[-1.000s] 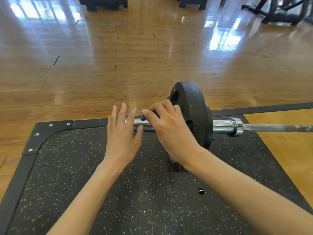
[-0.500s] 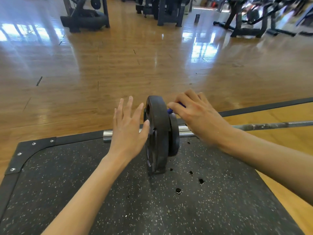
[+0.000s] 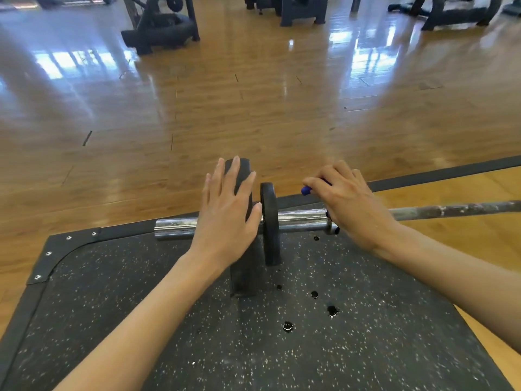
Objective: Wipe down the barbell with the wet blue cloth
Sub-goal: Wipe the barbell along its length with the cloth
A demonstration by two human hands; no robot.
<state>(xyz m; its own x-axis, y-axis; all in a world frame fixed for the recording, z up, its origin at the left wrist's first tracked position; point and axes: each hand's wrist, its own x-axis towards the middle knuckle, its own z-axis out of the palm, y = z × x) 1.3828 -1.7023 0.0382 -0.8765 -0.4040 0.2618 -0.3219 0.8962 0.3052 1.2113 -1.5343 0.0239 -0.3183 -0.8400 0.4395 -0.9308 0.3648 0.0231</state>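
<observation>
A barbell [image 3: 298,218] lies across the far edge of a black speckled mat [image 3: 141,320], its chrome sleeve pointing left and its dull grey shaft running off to the right over a glossy wood floor [image 3: 253,108]. Two black plates stand on the sleeve: a large plate [image 3: 244,266] on the left and a small plate [image 3: 270,221] just beside it on the right.

The left hand [image 3: 227,213] is spread flat with straight fingers, its palm against the outer face of the large plate; it grips nothing. It hides part of the sleeve behind it.

The right hand [image 3: 348,201] sits over the barbell just right of the small plate, at the collar where sleeve meets shaft. Its fingers are curled around a blue cloth [image 3: 306,190]. Only small bits of cloth show, one poking out past the fingertips at the upper left and a dark scrap below the hand near the collar. The cloth appears to lie against the bar, though the hand covers the contact.

Several dark wet spots [image 3: 332,311] dot the mat in front of the plates. Metal screws line the mat's left corner trim. Dark gym machines [image 3: 160,24] stand blurred along the far side of the floor.
</observation>
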